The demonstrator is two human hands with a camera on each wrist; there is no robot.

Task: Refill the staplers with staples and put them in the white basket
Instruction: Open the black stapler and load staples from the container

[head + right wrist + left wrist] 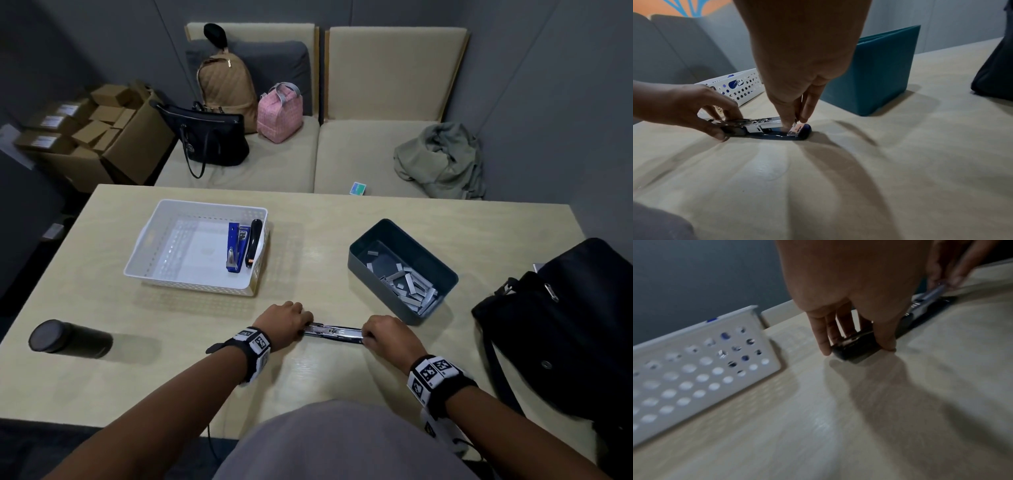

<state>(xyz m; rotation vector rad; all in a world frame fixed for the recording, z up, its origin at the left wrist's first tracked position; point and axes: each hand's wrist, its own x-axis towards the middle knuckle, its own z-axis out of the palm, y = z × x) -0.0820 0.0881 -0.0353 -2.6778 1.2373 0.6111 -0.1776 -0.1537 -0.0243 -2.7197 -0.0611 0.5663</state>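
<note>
A dark blue stapler (334, 334) (855, 352) (764, 128) lies opened out flat on the table near its front edge, silver magazine facing up. My left hand (284, 322) (857, 344) (694, 105) grips its left end between thumb and fingers. My right hand (383, 334) (795, 123) pinches its right end, fingertips down on the silver metal there. The white basket (191, 284) (705, 369) (748, 81) stands at back left, holding a blue stapler (234, 251) and a black stapler (255, 240). A teal bin (376, 274) (869, 78) at right holds several staple strips (407, 284).
A black cylindrical bottle (68, 339) lies on the table at the left. A black bag (565, 325) sits at the right edge. Beyond the table is a beige sofa (342, 154) with bags and a green garment; cardboard boxes (96, 137) stand at far left.
</note>
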